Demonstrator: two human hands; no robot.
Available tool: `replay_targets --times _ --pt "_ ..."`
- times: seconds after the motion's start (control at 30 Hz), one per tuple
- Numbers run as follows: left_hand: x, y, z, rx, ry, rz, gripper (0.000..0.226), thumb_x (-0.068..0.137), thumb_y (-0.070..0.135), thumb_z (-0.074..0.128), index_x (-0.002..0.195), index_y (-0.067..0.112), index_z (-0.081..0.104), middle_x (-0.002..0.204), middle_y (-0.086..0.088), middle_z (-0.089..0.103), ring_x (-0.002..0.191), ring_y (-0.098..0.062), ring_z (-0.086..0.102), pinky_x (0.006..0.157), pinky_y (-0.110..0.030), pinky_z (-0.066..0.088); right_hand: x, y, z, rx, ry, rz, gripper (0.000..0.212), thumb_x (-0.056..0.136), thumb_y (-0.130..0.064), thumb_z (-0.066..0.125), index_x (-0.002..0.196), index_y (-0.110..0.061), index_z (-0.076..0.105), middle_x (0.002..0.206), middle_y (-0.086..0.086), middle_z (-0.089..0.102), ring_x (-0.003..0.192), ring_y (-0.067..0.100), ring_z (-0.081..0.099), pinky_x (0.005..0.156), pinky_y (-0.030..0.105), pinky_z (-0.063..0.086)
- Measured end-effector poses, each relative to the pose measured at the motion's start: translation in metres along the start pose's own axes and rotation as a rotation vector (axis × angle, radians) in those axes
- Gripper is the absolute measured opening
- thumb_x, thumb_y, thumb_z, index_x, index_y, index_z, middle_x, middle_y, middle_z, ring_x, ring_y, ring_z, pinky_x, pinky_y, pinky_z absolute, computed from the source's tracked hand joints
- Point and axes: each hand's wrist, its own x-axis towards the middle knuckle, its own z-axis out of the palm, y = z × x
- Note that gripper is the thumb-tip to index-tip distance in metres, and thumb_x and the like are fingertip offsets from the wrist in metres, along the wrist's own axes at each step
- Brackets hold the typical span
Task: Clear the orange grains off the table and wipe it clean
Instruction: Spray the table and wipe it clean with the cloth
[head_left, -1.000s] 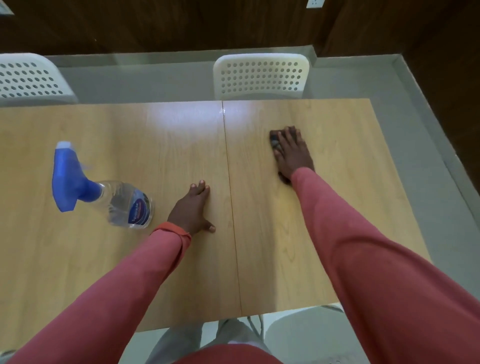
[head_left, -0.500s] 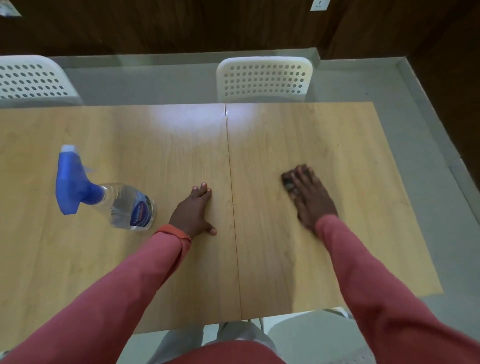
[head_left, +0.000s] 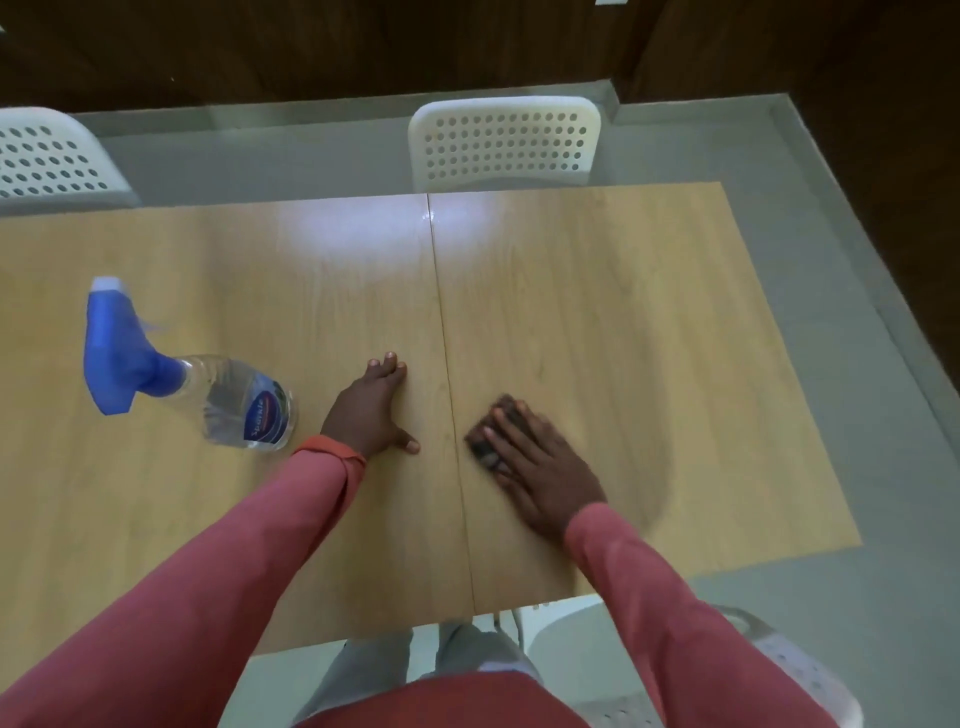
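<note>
Nearer now, right hand (head_left: 540, 467) presses dark cloth (head_left: 485, 436) flat; left hand (head_left: 371, 410) flat on table (head_left: 649, 312).

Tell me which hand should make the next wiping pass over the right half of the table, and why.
Right. The right hand already presses the dark cloth flat on the right table panel, just past the seam. The left hand only rests flat on the left panel beside the spray bottle, holding nothing.

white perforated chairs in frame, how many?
3: one white perforated plastic chair behind the wooden table's far edge, one at far left, one partly visible at bottom right. Others may sit out of frame.
</note>
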Motion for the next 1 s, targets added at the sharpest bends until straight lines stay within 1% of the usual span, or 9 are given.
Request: replay_targets --times 0.1,0.23,0.37,0.5,0.57,0.67,0.73,0.87,1.0 --pt "-0.001 0.001 0.0 0.011 -0.006 -0.001 0.123 0.057 0.035 0.091 0.154 0.013 0.018 0.162 0.0 0.008 0.149 -0.019 0.008 0.119 -0.036 0.02 -0.019 0.058 -0.011 -0.018 0.004 0.206 0.061 0.103 -0.04 0.022 0.157 -0.013 0.023 0.166 0.011 0.016 0.155 0.029 0.002 0.122 0.047 0.02" --pt "-0.002 0.0 0.0 0.005 -0.004 0.002 0.122 0.057 0.034 0.091 0.154 0.013 0.018 0.162 -0.001 0.01 0.149 -0.019 0.009 0.119 -0.037 0.019 0.037 0.091 -0.038 -0.027 0.008 0.536 0.063 0.104 -0.043 0.018 0.16 -0.017 0.006 0.168 0.006 -0.004 0.153 0.024 -0.015 0.125 0.038 -0.004" --pt "-0.005 -0.002 0.0 0.01 -0.009 0.015 0.121 0.058 0.036 0.091 0.154 0.013 0.019 0.162 -0.002 0.01 0.149 -0.021 0.01 0.12 -0.039 0.018 0.066 0.03 -0.034 -0.012 -0.032 0.38 0.061 0.107 -0.044 0.015 0.16 -0.019 -0.001 0.168 0.005 -0.01 0.152 0.027 -0.019 0.126 0.044 0.001" --pt "-0.012 -0.002 -0.001 0.004 -0.021 0.04 0.117 0.065 0.036 0.087 0.154 0.011 0.017 0.162 -0.004 0.006 0.149 -0.023 0.007 0.12 -0.04 0.018 -0.007 -0.055 0.006 -0.025 -0.032 0.128 0.058 0.107 -0.046 0.018 0.158 -0.026 0.003 0.166 -0.001 -0.006 0.152 0.025 -0.017 0.125 0.044 -0.005" --pt "-0.02 0.001 0.005 -0.01 -0.019 0.031 0.107 0.073 0.033 0.082 0.154 0.009 0.017 0.162 -0.005 0.005 0.15 -0.022 0.006 0.12 -0.039 0.018 -0.056 -0.065 0.025 -0.013 -0.029 0.076 0.056 0.107 -0.047 0.018 0.159 -0.025 0.013 0.167 -0.001 0.002 0.155 0.025 -0.01 0.126 0.044 0.002" --pt "-0.035 0.003 0.021 -0.03 0.01 0.04 0.087 0.085 0.024 0.072 0.153 0.007 0.02 0.162 -0.005 0.007 0.149 -0.021 0.008 0.119 -0.037 0.02 -0.109 -0.04 0.031 -0.066 -0.02 0.168 0.056 0.107 -0.038 0.032 0.159 -0.022 0.018 0.167 0.001 0.008 0.155 0.022 -0.011 0.125 0.048 0.015" --pt "-0.047 -0.001 0.029 -0.027 0.02 0.062 0.082 0.087 0.021 0.07 0.152 0.007 0.021 0.162 -0.004 0.008 0.149 -0.02 0.009 0.119 -0.037 0.021 -0.117 -0.012 0.02 -0.062 0.045 0.414 0.056 0.105 -0.04 0.028 0.157 -0.019 0.023 0.165 0.004 0.013 0.153 0.017 -0.018 0.124 0.047 0.018" --pt "-0.068 -0.015 0.044 0.006 0.003 0.121 0.083 0.087 0.019 0.07 0.152 0.008 0.021 0.162 -0.003 0.008 0.149 -0.019 0.01 0.119 -0.035 0.021 -0.066 0.027 -0.002 0.036 0.007 0.793 0.066 0.103 -0.05 0.013 0.16 -0.019 0.003 0.168 0.005 -0.004 0.151 0.023 -0.02 0.125 0.038 -0.001" --pt "-0.08 -0.023 0.05 0.031 -0.006 0.162 0.08 0.089 0.021 0.067 0.153 0.009 0.02 0.162 -0.003 0.007 0.149 -0.019 0.01 0.119 -0.036 0.021 -0.012 -0.037 0.008 0.009 0.017 0.628 0.062 0.106 -0.045 0.018 0.16 -0.021 0.0 0.167 0.004 -0.01 0.152 0.026 -0.02 0.124 0.041 -0.007"
